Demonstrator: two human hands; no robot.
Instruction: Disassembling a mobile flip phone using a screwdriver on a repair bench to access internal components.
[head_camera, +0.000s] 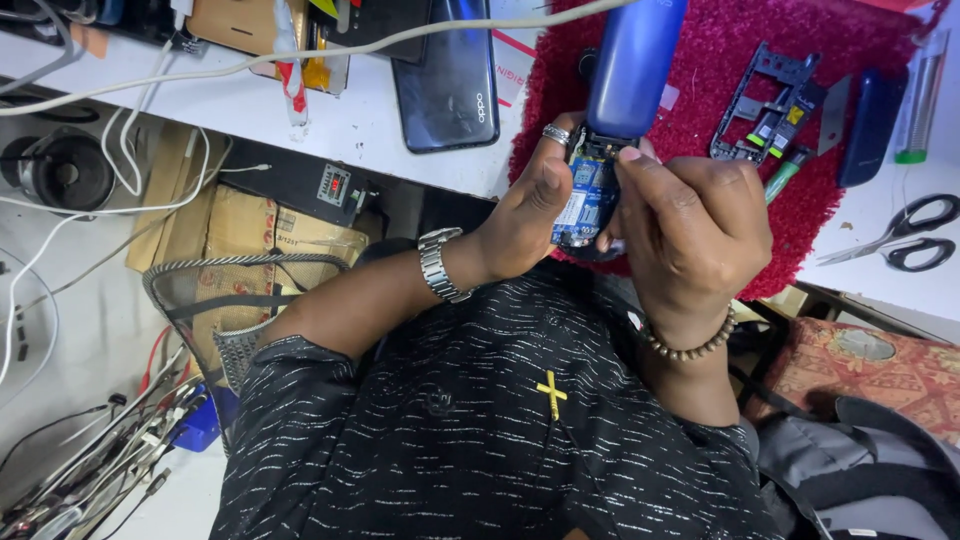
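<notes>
On the left, below the white bench (350, 125), sit a wire mesh basket (215, 300) and a tangle of cables (90, 470), with a dark smartphone (447, 75) lying face up on the bench edge. At centre the left hand (530, 215), with a ring and a metal wristwatch (437, 265), closes its fingers around the side of a small blue circuit board (585, 200), and the right hand (690, 225), with a beaded bracelet, pinches the same board from the other side, so the 2 hands are together, clamped on it just above the red mat (720, 60). The board looks light, thin, stiff and fragile, best gripped by its edges, away from the components. A blue cylindrical tool (632, 65) stands at its top end; what holds it is hidden. Much of the board is covered by fingers. To the right lie a black phone frame (765, 100) and scissors (905, 235); small parts beside the frame are hard to make out
</notes>
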